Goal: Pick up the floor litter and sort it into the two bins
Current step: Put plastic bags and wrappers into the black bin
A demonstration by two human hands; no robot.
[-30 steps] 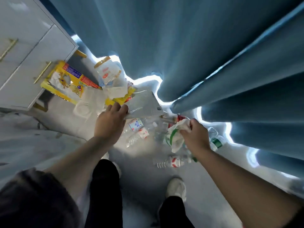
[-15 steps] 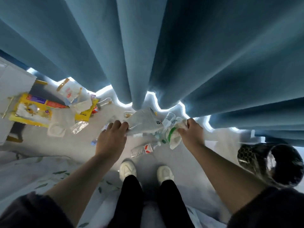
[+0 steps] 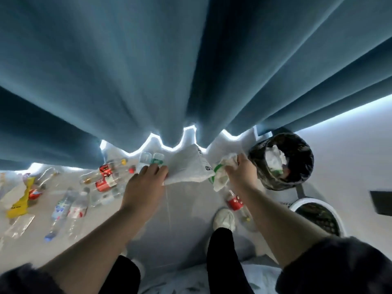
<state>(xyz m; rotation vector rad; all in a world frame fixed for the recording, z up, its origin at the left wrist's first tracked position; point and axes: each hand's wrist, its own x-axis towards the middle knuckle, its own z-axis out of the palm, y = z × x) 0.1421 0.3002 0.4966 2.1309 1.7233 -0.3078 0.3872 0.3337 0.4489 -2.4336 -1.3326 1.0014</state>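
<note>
My left hand grips a flat, clear plastic bag by its near edge and holds it above the floor. My right hand is closed on a crumpled white and green wrapper, just left of the black-lined bin, which has white paper in it. A second bin with a white rim stands nearer to me on the right. Several plastic bottles and bottles with red labels lie on the floor to the left.
Blue curtains hang in front, down to the floor. A yellow packet and clear wrappers lie at far left. A red-labelled bottle lies by my shoe. A dark object is at the right edge.
My view has swung right: the cabinet and yellow box have left the frame, both bins are now in view, and both hands carry their litter toward the black-lined bin.
</note>
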